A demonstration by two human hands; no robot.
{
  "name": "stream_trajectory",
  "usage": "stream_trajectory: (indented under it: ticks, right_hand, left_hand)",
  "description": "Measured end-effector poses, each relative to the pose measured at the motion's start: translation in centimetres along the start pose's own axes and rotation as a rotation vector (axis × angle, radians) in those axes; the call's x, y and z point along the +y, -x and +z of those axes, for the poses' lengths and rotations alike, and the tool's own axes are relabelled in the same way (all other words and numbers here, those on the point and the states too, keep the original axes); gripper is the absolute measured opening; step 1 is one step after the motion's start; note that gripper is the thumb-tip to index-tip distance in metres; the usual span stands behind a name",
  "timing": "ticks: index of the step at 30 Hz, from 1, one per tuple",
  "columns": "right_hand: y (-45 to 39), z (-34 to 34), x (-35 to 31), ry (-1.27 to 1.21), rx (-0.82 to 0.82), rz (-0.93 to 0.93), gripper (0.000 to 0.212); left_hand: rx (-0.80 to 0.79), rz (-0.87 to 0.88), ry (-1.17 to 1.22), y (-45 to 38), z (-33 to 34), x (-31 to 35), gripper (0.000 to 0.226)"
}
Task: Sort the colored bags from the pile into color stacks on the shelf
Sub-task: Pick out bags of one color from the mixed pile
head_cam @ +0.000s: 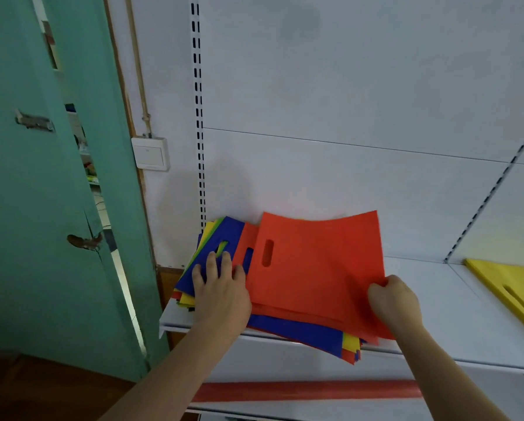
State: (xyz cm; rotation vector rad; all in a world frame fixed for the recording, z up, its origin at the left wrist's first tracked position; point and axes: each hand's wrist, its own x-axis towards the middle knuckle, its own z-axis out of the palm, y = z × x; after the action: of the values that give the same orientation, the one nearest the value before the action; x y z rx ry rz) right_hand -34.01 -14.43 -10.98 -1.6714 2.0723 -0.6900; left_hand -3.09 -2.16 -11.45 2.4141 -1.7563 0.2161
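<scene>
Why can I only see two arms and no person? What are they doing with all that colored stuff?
The camera sits on the person's head and looks down, so you see only their own arms, just as you see yours. There is one picture, taken from up there.

In front of them is a white shelf. On it lies a pile of flat bags in blue, yellow, red and green, mixed up. The left hand lies flat on the pile and presses it down. The right hand pinches the corner of the top red bag and lifts it. Far right lies a yellow bag. The person is sorting the bags by color.
</scene>
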Motion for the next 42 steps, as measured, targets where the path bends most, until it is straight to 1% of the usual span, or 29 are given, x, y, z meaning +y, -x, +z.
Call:
stream_trajectory:
  ticks: [1, 3, 6, 8, 11, 14, 16, 17, 19, 20, 21, 22, 23, 26, 28, 30, 33, 35, 36, 39, 40, 42]
  right_hand:
    - [0.0, 0.2, 0.1, 0.012, -0.027, 0.002, 0.015]
    - [0.1, 0.4, 0.2, 0.029, -0.057, -0.007, 0.016]
    - [0.2, 0.1, 0.5, 0.01, 0.005, -0.033, 0.023]
    - [0.1, -0.5, 0.6, -0.023, 0.047, -0.059, 0.027]
    - [-0.2, -1.4, 0.5, -0.056, 0.07, -0.135, 0.024]
    - [0.4, -2.3, 0.9, -0.151, 0.106, -0.212, 0.021]
    - [1.4, -3.0, 1.3, -0.29, 0.13, -0.245, 0.015]
    - [2.0, -3.4, 1.4, -0.357, 0.138, -0.247, 0.015]
    - [3.1, -4.2, 1.8, -0.457, 0.161, -0.242, 0.015]
    - [3.6, -4.5, 1.9, -0.499, 0.175, -0.238, 0.015]
    - [4.0, -4.9, 2.1, -0.537, 0.19, -0.234, 0.016]
    - [4.4, -5.2, 2.2, -0.566, 0.207, -0.233, 0.018]
    - [4.8, -5.5, 2.4, -0.584, 0.225, -0.235, 0.021]
    - [5.7, -5.7, 3.3, -0.551, 0.296, -0.25, 0.022]
    - [6.2, -5.6, 4.1, -0.47, 0.304, -0.234, 0.02]
    - [6.6, -5.6, 5.0, -0.367, 0.274, -0.211, 0.018]
    - [7.4, -6.5, 6.6, -0.272, 0.287, -0.232, 0.022]
    - [7.7, -7.8, 7.8, -0.274, 0.351, -0.249, 0.028]
    - [7.7, -8.8, 8.5, -0.286, 0.393, -0.248, 0.033]
    - [7.6, -12.1, 10.7, -0.383, 0.527, -0.22, 0.05]
    - [7.6, -13.3, 11.6, -0.425, 0.562, -0.21, 0.055]
    - [7.8, -15.8, 14.2, -0.475, 0.608, -0.194, 0.064]
  left_hand:
    - [0.011, 0.012, 0.0, 0.0, 0.1, 0.0, 0.054]
    - [0.013, 0.015, 0.003, -0.2, 0.1, -0.1, 0.066]
    - [-0.025, 0.026, -0.009, -0.2, 0.4, -0.1, 0.087]
    - [-0.053, 0.018, -0.031, -0.1, 0.6, -0.2, 0.094]
    - [-0.037, -0.007, -0.038, -0.6, 0.3, 0.0, 0.093]
    - [0.043, 0.04, 0.068, -1.7, -0.6, 0.3, 0.082]
    - [0.059, 0.069, 0.198, -2.7, -1.2, 0.6, 0.078]
    - [0.049, 0.062, 0.302, -3.3, -1.5, 0.8, 0.077]
    - [-0.04, -0.002, 0.55, -4.4, -2.0, 1.4, 0.073]
    - [-0.103, -0.035, 0.692, -4.8, -2.2, 1.8, 0.066]
    - [-0.143, -0.061, 0.853, -5.2, -2.3, 2.2, 0.051]
    - [-0.145, -0.079, 1.005, -5.4, -2.3, 2.6, 0.034]
    - [-0.112, -0.089, 1.122, -5.5, -2.3, 3.0, 0.023]
    - [-0.003, -0.065, 1.305, -5.4, -2.0, 4.1, 0.029]
    - [0.039, -0.021, 1.316, -5.0, -1.7, 5.1, 0.032]
    - [0.044, 0.015, 1.298, -4.6, -1.5, 6.2, 0.037]
    - [0.046, 0.051, 1.286, -3.9, -1.9, 8.0, 0.045]
    - [0.051, 0.075, 1.294, -3.4, -2.7, 9.6, 0.047]
    - [0.053, 0.088, 1.31, -3.0, -3.3, 10.7, 0.044]
    - [0.106, 0.137, 1.312, -2.2, -4.8, 15.0, 0.023]
    - [0.123, 0.147, 1.293, -1.8, -5.1, 16.7, 0.02]
    - [0.139, 0.154, 1.256, -1.1, -5.3, 20.5, 0.022]
